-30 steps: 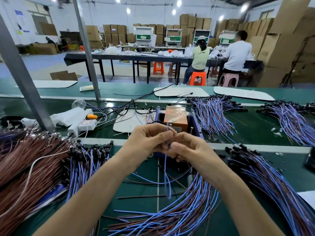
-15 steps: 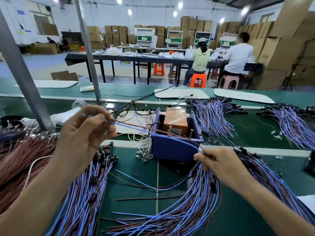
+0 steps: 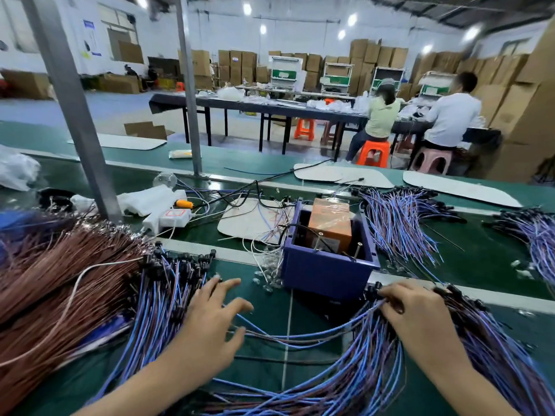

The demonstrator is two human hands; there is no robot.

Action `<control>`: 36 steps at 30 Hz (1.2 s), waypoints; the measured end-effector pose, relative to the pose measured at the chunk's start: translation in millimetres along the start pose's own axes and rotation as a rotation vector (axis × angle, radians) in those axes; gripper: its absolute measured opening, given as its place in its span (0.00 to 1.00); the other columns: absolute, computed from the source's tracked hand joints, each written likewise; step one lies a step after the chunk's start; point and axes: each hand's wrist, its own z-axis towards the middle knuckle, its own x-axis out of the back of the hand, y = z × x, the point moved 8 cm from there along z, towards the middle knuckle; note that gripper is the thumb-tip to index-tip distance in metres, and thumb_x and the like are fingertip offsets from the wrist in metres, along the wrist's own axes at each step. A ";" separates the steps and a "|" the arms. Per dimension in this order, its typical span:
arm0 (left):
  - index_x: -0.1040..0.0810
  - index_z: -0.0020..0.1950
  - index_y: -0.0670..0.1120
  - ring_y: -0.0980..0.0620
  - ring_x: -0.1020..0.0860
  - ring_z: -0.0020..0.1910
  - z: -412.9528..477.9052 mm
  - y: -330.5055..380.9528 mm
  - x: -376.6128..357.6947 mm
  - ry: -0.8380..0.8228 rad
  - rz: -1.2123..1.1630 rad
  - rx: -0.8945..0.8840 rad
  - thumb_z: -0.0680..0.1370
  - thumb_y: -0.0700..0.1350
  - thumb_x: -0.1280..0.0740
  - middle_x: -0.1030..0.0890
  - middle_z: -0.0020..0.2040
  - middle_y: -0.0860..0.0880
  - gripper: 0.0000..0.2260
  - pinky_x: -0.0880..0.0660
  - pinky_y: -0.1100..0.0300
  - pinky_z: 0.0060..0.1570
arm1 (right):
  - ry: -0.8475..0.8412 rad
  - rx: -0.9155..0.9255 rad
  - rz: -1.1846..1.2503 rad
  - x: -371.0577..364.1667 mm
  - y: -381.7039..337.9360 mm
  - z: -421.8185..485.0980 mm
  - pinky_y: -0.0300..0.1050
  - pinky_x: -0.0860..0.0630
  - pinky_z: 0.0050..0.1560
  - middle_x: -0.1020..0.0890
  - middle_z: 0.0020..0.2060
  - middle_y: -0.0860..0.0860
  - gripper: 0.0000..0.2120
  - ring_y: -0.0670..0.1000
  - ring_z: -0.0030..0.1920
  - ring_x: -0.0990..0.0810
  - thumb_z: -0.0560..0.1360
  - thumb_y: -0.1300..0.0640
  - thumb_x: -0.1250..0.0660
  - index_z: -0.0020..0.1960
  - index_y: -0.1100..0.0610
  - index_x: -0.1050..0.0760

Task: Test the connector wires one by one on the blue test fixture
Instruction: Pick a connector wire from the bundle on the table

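The blue test fixture (image 3: 324, 268) is an open box with an orange block (image 3: 330, 223) inside, standing mid-table. My left hand (image 3: 213, 319) hovers open with fingers spread over the right edge of the left pile of blue and brown connector wires (image 3: 162, 295). My right hand (image 3: 417, 313) reaches into the right pile of connector wires (image 3: 375, 355), its fingertips pinching a wire by its black connector (image 3: 372, 291) just right of the fixture's front corner.
A large bundle of brown wires (image 3: 60, 277) fills the left. More blue wire bundles (image 3: 399, 217) lie behind the fixture on the right. A white adapter (image 3: 174, 217) and cables sit behind. A metal post (image 3: 72, 109) rises at left. Two people sit at a far table.
My left hand came down from holding a wire up at the left and now hovers open over the left pile. My right hand moved slightly right into the right pile.
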 end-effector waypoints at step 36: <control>0.33 0.59 0.50 0.46 0.23 0.49 -40.4 -52.5 18.1 -0.308 0.320 0.258 0.79 0.42 0.39 0.33 0.56 0.48 0.10 0.25 0.50 0.51 | -0.046 0.055 0.087 -85.4 -43.4 -75.0 0.48 0.22 0.49 0.16 0.38 0.56 0.11 0.63 0.42 0.16 0.62 0.68 0.21 0.33 0.55 0.18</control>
